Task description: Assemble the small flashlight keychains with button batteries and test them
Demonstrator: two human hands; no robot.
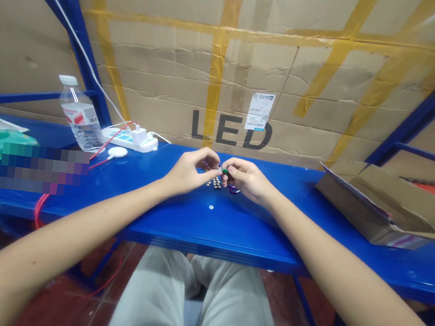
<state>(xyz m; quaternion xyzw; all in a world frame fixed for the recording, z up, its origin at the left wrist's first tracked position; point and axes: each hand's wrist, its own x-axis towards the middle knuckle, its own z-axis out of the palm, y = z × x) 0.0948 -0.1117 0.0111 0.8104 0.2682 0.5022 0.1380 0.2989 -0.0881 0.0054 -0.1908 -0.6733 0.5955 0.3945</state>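
Observation:
Both hands meet over the middle of the blue table [210, 225]. My left hand [190, 170] is pinched, its fingertips touching a tiny green and silver part [223, 170]. My right hand [247, 180] is closed round that same part from the other side. Several small silver button-like pieces [214, 184] lie on the table just under the hands. A purple and red bit [233, 189] shows below my right hand; whether the hand holds it is unclear. A single white dot-like piece [211, 206] lies nearer to me.
A water bottle [82, 117], a white power strip [135, 139] with red and white cables, and a round white puck [118, 152] stand at the left. An open cardboard box [387, 205] sits at the right. A cardboard wall marked LED backs the table.

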